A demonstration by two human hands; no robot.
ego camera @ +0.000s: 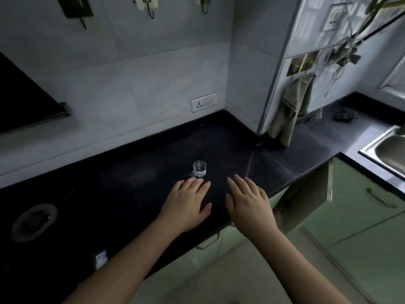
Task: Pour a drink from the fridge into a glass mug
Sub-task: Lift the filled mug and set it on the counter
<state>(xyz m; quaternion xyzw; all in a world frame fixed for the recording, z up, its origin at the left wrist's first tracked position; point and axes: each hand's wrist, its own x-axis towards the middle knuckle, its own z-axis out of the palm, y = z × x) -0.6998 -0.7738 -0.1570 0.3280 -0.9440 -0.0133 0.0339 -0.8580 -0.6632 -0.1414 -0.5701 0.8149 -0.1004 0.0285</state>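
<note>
Black counter (135,163), clear mug (199,168), seemingly pale-green cabinets (361,207).

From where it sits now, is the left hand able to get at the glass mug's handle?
Probably yes. The left hand lies flat and empty on the black counter, fingertips just short of the glass mug. The mug's handle faces that hand, and nothing lies between them.

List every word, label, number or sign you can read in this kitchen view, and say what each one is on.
No text can be read anywhere in this view.
Small white sticker on the front edge of the black countertop: some marking, too small and blurred to read.
Wall socket plate: only socket holes and switches, no lettering legible.
Upper socket plate on the right wall: blurred, nothing readable.
Glass mug: plain, no print visible.
</note>
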